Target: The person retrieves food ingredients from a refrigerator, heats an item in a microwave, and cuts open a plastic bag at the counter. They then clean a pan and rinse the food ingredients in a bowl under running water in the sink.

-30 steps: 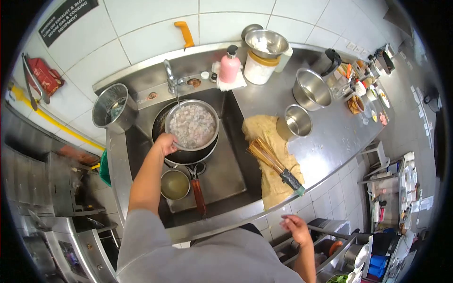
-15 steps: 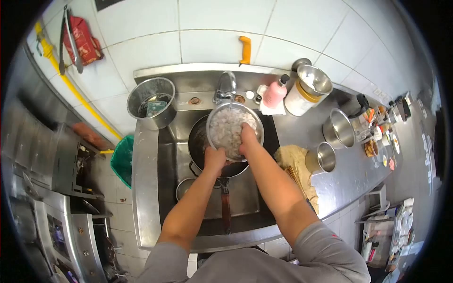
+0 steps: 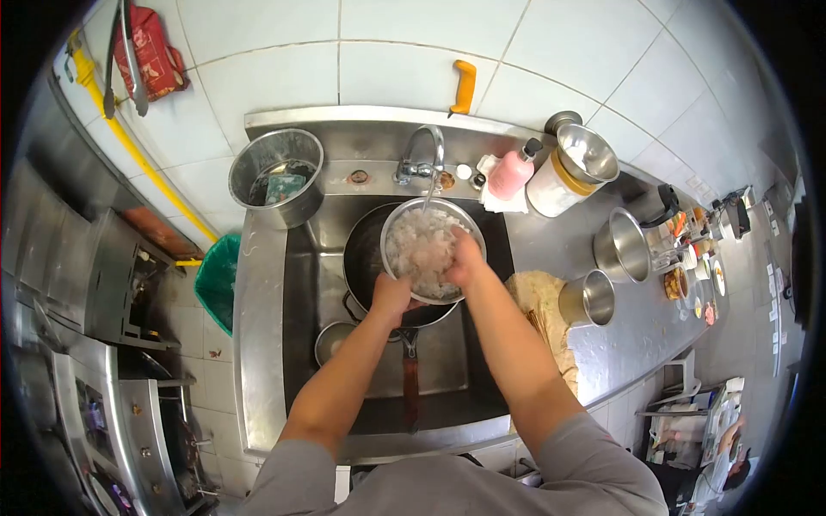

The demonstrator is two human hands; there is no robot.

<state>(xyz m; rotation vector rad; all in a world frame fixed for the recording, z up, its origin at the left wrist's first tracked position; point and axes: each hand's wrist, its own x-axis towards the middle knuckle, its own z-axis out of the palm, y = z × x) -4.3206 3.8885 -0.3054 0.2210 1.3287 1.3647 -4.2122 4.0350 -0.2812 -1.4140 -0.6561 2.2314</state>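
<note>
Over the sink (image 3: 443,370), left hand (image 3: 392,295) clamps bowl (image 3: 386,229); right hand (image 3: 465,261), fingertips hidden, cannot be judged.

Left hand (image 3: 391,295): on the near-left rim of a metal bowl (image 3: 440,300)
Right hand (image 3: 465,258): fingers among pale, wet pieces (image 3: 417,241) in the bowl
Faucet (image 3: 433,142): thin stream falling into the bowl
Sink (image 3: 456,396): dark round pan (image 3: 357,258) beneath the bowl; contact hidden
Counter (image 3: 262,344): tan cloth (image 3: 542,305) right of the sink, 2 metal vessels near it; pink pump bottle (image 3: 511,176) right of the faucet
Wall (image 3: 396,73): 1 orange handle (image 3: 465,86)
</note>
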